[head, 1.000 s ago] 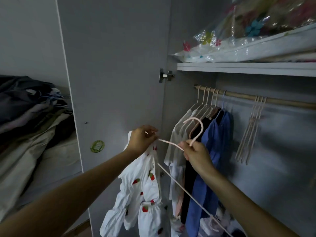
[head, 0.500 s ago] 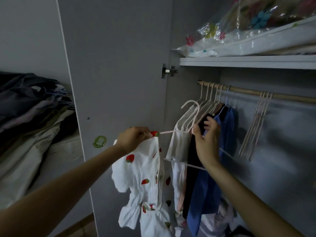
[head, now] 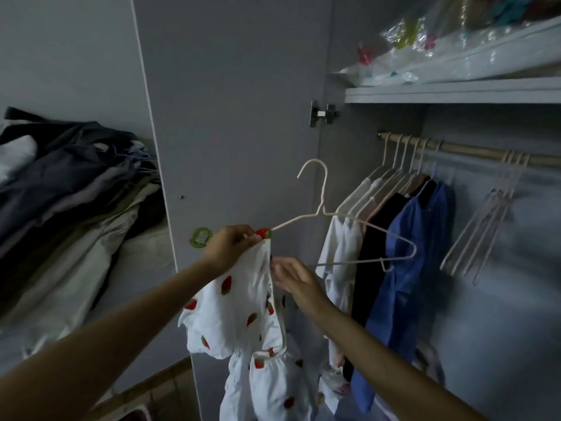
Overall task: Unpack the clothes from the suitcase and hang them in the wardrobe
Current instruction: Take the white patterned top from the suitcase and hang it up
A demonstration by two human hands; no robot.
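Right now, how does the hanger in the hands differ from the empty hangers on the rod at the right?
The pale hanger in the hands is off the wooden rod, while the empty hangers hook onto it. The held one is alone and faces the camera broadly; those bunch together, seen edge-on. One end of the held one enters the strawberry-print garment; those carry nothing. All are thin, pale hangers.
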